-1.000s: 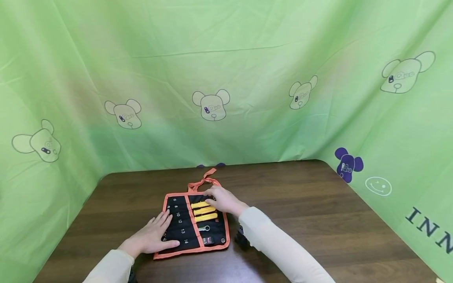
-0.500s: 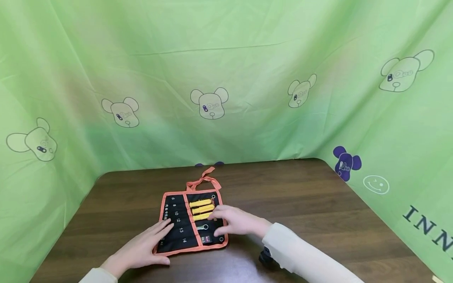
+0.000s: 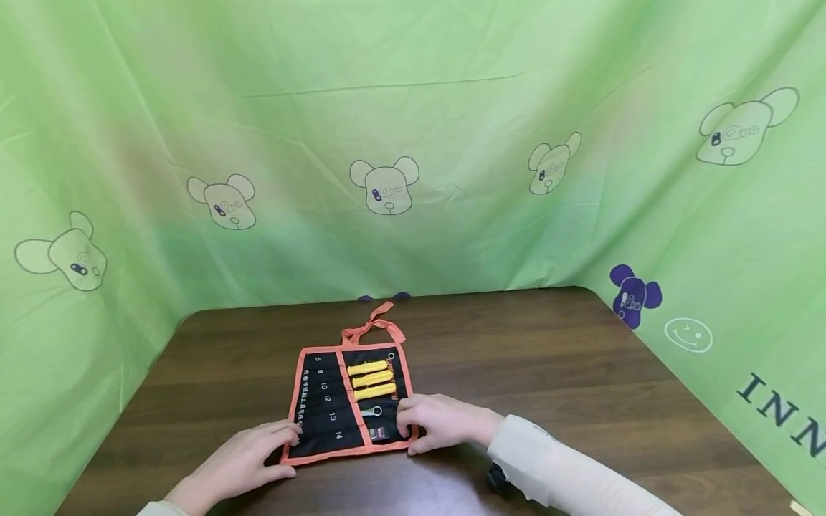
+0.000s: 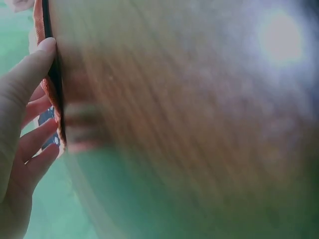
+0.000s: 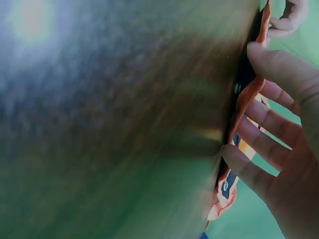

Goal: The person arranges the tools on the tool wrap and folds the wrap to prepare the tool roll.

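Observation:
A black tool roll (image 3: 315,423) with orange trim lies spread on the table, numbers printed down its left panel. Three yellow handles (image 3: 374,379), a ring spanner end (image 3: 377,411) and a small dark packet (image 3: 378,433) show in its right pockets. My left hand (image 3: 241,456) holds the near left corner, fingers over the side and thumb at the near edge. At the near right corner, my right hand (image 3: 445,421) has its bent fingers on the cloth and its thumb at the edge. Both wrist views show the orange edge (image 5: 245,97) between thumb and fingers.
Orange tie straps (image 3: 374,331) trail from the roll's far side onto the dark wooden table (image 3: 516,358). A green curtain (image 3: 452,236) with printed bear heads hangs behind and along both sides.
My right hand has left the yellow handles and come down to the near right corner. My left hand has slid off the left panel toward the near left corner.

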Tool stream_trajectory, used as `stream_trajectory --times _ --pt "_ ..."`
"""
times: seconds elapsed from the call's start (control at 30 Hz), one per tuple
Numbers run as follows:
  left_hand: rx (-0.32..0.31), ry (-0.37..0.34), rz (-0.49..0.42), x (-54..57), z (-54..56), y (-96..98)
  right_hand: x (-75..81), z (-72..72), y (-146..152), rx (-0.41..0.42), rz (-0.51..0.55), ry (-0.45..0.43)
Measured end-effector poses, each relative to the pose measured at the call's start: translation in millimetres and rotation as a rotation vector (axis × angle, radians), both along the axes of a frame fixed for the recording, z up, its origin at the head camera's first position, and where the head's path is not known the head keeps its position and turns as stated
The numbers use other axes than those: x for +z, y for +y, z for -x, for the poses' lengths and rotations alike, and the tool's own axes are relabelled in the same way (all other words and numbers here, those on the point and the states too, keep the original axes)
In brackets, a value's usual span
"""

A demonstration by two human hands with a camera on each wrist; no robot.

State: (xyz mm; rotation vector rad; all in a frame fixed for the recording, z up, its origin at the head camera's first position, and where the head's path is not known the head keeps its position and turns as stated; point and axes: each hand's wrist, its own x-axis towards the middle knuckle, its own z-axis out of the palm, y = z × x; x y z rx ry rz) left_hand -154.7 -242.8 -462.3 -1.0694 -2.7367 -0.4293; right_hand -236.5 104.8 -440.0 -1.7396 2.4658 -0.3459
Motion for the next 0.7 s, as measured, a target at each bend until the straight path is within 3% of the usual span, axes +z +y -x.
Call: stream_trajectory --times 0.1,0.23,0.5,0.7 --pt "-0.004 -0.006 -0.003 0.7 0.1 1.1 -0.6 -0.1 -1 0.003 -0.003 0.019" --pt "0.009 -0.022 -0.057 -1.0 1.3 2.1 1.5 -1.0 0 -0.024 0.018 -0.031" --pt "0.008 0.030 -0.246 -0.4 6.8 1.6 6.9 1.2 3 -0.095 0.153 -0.264" --pt "0.094 -0.076 -0.354 6.5 13.1 1.2 6.7 7.9 5 -0.150 0.265 -0.371"
